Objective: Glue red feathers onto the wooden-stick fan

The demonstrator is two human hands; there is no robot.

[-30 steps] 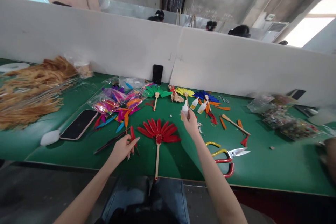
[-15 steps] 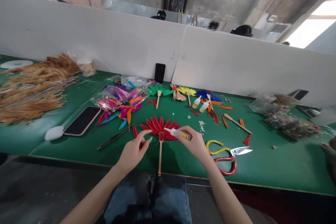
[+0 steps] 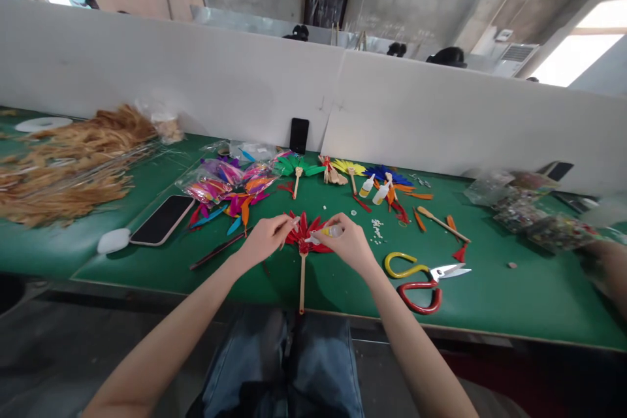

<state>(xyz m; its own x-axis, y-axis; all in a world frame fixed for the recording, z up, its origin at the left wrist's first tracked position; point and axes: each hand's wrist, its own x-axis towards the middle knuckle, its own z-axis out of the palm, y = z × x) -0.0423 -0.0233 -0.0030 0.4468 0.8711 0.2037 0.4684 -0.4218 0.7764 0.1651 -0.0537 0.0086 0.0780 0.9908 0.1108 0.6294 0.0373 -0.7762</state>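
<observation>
A red feather fan on a thin wooden stick lies on the green table in front of me. My right hand is closed around a small glue bottle, its nozzle pointing left at the fan's centre. My left hand pinches the fan's left feathers, fingers closed on them. Both hands meet over the fan and hide part of it.
Scissors with red and yellow handles lie right of my hands. A phone, a white oval object, bagged coloured feathers, finished fans, glue bottles and dried grass lie around. Another person's hand shows at far right.
My right hand carried the glue bottle from the back of the table down to the red fan. My left hand left the loose red feather and took hold of the fan's feathers.
</observation>
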